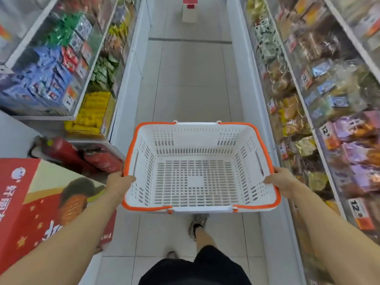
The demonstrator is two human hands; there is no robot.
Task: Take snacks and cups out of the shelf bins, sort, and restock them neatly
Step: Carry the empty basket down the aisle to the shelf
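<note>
The basket [197, 177] at centre is smooth, slightly glossy white plastic, slotted all over, with an orange plastic rim. At three o'clock, snack packets [337, 95] look like shiny, crinkled clear film and foil. At eight o'clock, a red carton [30, 202] is printed cardboard. The floor [191, 83] at twelve is smooth, faintly glossy tile.

Legible txt, ref. white basket [200, 167]:
- Price tags [359, 214] on shelf edge right of basket: "12", two tags, one nearer, one farther.
- Red carton [30, 202] left of basket: white Chinese chars, partly cut off.
- Other shelf labels: too blurred to read.
</note>
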